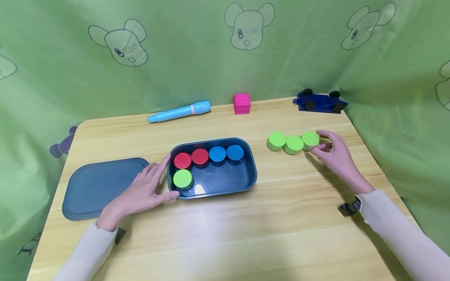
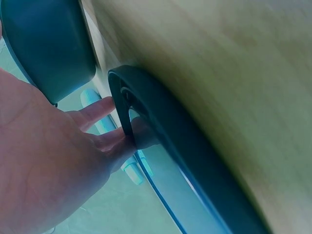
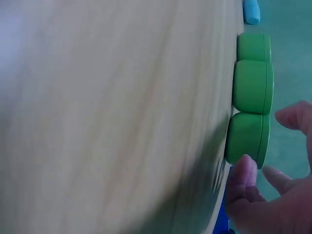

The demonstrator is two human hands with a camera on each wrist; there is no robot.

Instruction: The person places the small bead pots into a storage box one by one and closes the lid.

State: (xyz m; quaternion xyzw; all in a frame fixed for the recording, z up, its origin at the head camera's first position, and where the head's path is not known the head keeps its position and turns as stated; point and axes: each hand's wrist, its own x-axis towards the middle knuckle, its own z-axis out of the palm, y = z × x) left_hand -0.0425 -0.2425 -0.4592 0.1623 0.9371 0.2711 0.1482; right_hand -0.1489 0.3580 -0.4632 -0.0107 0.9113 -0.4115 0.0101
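Note:
My left hand [image 1: 149, 189], its fingers spread, rests by the left end of a dark blue rectangular tray [image 1: 225, 195]. Inside the tray, two red cylinders [image 1: 200, 157] and two blue cylinders [image 1: 217, 155] line the far side, and one light green cylinder [image 1: 183, 179] sits at near left. To the right of the tray, three more green cylinders [image 1: 293, 144] stand close together. My right hand [image 1: 334, 156] is at the rightmost green cylinder [image 3: 245, 137], thumb and forefinger apart around its edge. One fingertip [image 3: 245, 168] overlaps that cylinder in the right wrist view; contact is unclear.
A flat dark blue lid [image 1: 105, 187] lies left of the tray, partly behind my left hand. Along the table's back edge are a light blue pen-shaped toy [image 1: 179, 112], a pink cube [image 1: 241, 104] and a dark blue toy car [image 1: 320, 102]. Green curtains surround the table [image 1: 225, 234].

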